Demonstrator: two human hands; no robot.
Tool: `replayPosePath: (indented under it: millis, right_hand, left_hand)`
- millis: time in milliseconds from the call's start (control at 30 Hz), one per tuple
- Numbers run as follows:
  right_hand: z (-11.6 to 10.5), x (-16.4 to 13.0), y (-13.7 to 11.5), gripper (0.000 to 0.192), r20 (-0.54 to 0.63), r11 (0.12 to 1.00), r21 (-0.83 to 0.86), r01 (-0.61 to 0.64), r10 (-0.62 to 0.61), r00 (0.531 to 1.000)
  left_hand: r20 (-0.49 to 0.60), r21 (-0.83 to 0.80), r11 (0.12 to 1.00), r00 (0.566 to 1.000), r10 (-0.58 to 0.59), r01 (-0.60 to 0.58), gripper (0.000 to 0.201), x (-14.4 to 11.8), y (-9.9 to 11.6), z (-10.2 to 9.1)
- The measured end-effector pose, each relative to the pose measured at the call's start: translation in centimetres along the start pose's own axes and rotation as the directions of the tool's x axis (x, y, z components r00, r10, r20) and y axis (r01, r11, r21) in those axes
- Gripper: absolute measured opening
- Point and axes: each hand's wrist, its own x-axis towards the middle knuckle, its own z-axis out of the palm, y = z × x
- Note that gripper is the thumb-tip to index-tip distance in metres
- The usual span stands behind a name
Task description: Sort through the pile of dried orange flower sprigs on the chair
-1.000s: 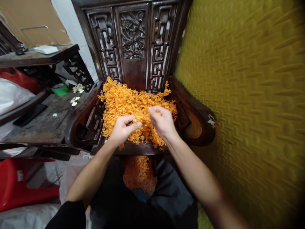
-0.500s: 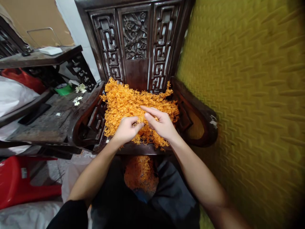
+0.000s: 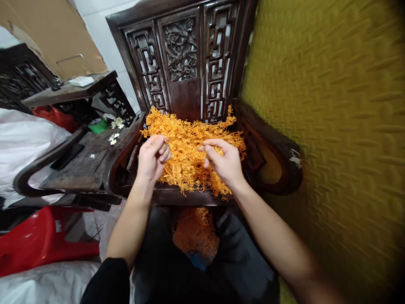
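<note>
Carved dark wood chair (image 3: 186,63), openwork back panels, curved armrests. Yellow textured wall (image 3: 332,105) fills the right. Left: second dark wooden seat (image 3: 85,164) with small white flowers (image 3: 113,137) and a green item (image 3: 98,126) at its far end. Far left: dark shelf (image 3: 66,89) carrying a flat white object (image 3: 81,81), cardboard (image 3: 53,38) behind. Red plastic stool (image 3: 41,242) near left, white sacking (image 3: 22,139) above it.
</note>
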Motion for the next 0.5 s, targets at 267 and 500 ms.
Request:
replayPosePath:
  millis: [267, 500]
  right_hand:
    - [2.1, -1.1, 0.7, 0.04, 0.536, 0.921, -0.302, 0.246, -0.049, 0.843]
    - [5.4, -2.0, 1.6, 0.036, 0.648, 0.994, -0.042, 0.104, -0.052, 0.76]
  left_hand:
    - [0.014, -0.365, 0.931, 1.0, -0.021, 0.025, 0.038, -2.2, 4.6, 3.5]
    - [-0.2, -0.228, 0.973, 0.979, -0.029, -0.017, 0.034, -0.1, 2.7, 4.4]
